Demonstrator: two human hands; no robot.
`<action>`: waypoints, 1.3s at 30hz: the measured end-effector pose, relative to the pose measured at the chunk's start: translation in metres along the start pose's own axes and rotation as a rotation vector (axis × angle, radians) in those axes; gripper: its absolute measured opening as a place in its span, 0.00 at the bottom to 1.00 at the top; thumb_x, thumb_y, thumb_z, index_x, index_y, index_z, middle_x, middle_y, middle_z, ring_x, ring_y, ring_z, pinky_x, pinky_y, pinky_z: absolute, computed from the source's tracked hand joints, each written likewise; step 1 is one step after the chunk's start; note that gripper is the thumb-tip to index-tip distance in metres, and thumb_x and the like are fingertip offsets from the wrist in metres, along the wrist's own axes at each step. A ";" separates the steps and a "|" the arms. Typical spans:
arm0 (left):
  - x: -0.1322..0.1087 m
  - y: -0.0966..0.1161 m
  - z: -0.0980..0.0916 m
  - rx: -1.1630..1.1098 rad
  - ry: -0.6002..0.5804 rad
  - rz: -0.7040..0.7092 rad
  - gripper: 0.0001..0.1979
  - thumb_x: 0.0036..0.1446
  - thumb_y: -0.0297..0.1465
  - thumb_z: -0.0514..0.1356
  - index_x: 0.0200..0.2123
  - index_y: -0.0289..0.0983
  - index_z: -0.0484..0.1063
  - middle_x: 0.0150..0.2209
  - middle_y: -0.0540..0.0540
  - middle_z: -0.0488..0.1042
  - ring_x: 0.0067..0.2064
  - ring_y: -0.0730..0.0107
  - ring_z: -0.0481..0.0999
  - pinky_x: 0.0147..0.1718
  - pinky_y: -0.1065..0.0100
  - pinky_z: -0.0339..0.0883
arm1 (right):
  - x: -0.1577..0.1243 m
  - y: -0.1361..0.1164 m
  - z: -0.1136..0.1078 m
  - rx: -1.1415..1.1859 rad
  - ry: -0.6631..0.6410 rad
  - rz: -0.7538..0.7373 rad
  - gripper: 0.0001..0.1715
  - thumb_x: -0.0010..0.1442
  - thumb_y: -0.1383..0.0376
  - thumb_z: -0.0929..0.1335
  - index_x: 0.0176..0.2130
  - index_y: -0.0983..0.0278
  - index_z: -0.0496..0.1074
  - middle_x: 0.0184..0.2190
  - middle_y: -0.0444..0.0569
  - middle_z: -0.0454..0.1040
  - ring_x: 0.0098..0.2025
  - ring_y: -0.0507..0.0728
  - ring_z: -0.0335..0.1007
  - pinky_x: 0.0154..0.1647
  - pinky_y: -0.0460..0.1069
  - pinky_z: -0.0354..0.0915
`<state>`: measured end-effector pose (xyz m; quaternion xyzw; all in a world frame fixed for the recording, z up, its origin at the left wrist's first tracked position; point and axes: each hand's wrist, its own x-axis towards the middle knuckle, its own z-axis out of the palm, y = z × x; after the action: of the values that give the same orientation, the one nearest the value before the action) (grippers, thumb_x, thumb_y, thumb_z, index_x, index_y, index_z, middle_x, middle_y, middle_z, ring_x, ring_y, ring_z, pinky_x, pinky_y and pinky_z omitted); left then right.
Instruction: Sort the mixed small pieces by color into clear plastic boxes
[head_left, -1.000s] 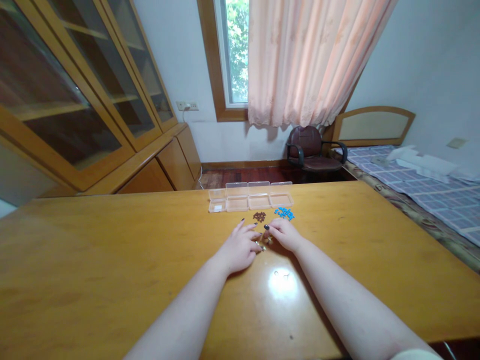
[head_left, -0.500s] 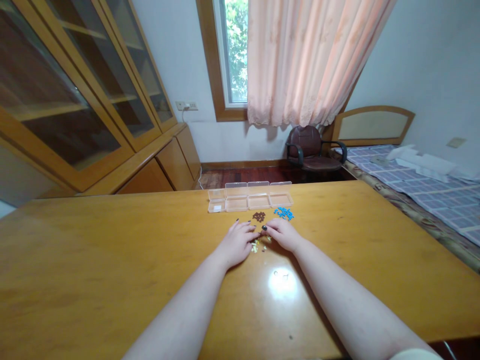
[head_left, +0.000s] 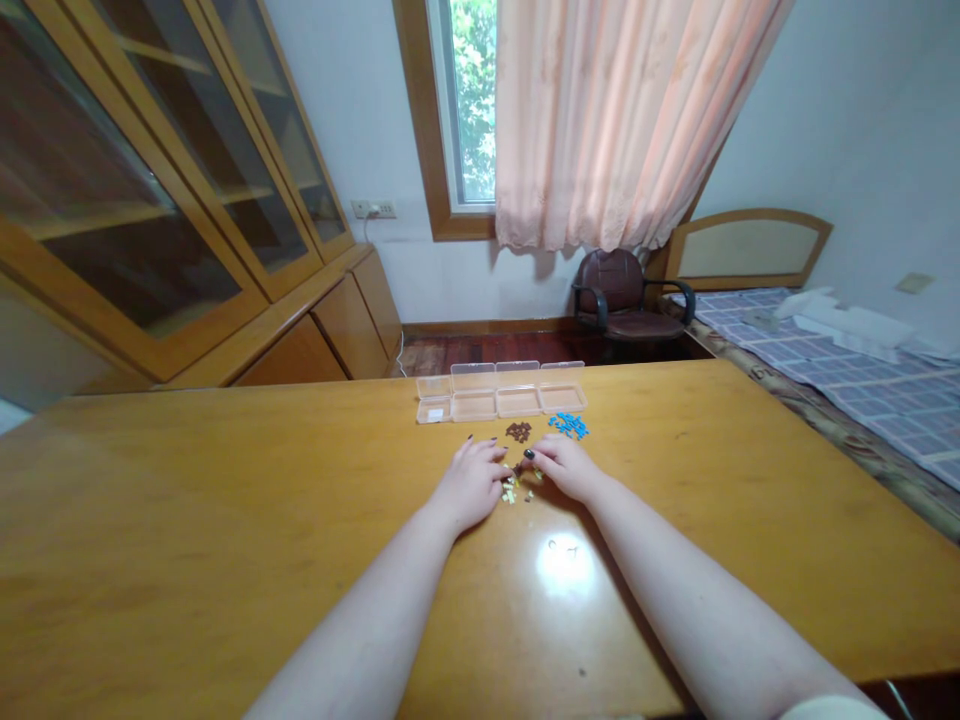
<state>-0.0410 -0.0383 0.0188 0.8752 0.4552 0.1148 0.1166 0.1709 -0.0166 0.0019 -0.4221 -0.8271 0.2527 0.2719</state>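
Note:
My left hand (head_left: pixel 472 485) lies on the table with its fingers stretched out, the index fingertip touching the edge of a small pile of pale yellow pieces (head_left: pixel 509 494). On the pile's other side is my right hand (head_left: pixel 568 466), thumb and fingers drawn together; what they hold, if anything, is hidden. A few dark brown bits (head_left: pixel 517 469) show between the two hands. Just beyond the fingertips sits a heap of small brown pieces (head_left: pixel 518 432), with a heap of small blue pieces (head_left: pixel 570 425) to its right. The pieces are too small to name.
Several clear plastic boxes (head_left: pixel 474 405) stand in a row with lids raised, behind the heaps on the wooden table (head_left: pixel 225 540). Two tiny dark bits (head_left: pixel 572 550) lie nearer me in a bright reflection. Past the table are a chair (head_left: pixel 619 295), a bed (head_left: pixel 847 350) and a cabinet (head_left: pixel 262 290).
My left fingers have drawn slightly to the left, away from my right thumb, so more of the brown bits between the hands shows. The heaps and boxes stay put.

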 end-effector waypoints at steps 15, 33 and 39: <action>0.000 0.003 0.001 -0.022 -0.002 0.001 0.18 0.55 0.25 0.54 0.45 0.46 0.76 0.54 0.46 0.71 0.59 0.58 0.63 0.61 0.48 0.48 | 0.002 -0.002 -0.001 -0.105 0.015 0.022 0.20 0.66 0.60 0.59 0.31 0.64 0.75 0.25 0.47 0.73 0.31 0.55 0.62 0.34 0.48 0.54; 0.003 0.000 0.016 0.031 0.017 -0.109 0.20 0.60 0.31 0.51 0.55 0.45 0.67 0.62 0.43 0.60 0.65 0.53 0.51 0.62 0.42 0.40 | 0.003 -0.006 -0.001 -0.199 0.051 -0.006 0.23 0.65 0.60 0.60 0.23 0.63 0.70 0.19 0.45 0.67 0.29 0.54 0.59 0.34 0.49 0.52; 0.004 0.002 0.015 0.029 0.055 -0.148 0.19 0.58 0.30 0.52 0.53 0.43 0.70 0.61 0.43 0.62 0.64 0.54 0.54 0.62 0.44 0.43 | 0.004 0.003 0.001 -0.194 0.088 0.064 0.15 0.64 0.61 0.61 0.42 0.61 0.74 0.36 0.50 0.77 0.39 0.58 0.65 0.44 0.53 0.55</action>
<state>-0.0325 -0.0371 0.0055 0.8372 0.5234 0.1231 0.0997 0.1698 -0.0121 0.0000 -0.4833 -0.8211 0.1610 0.2576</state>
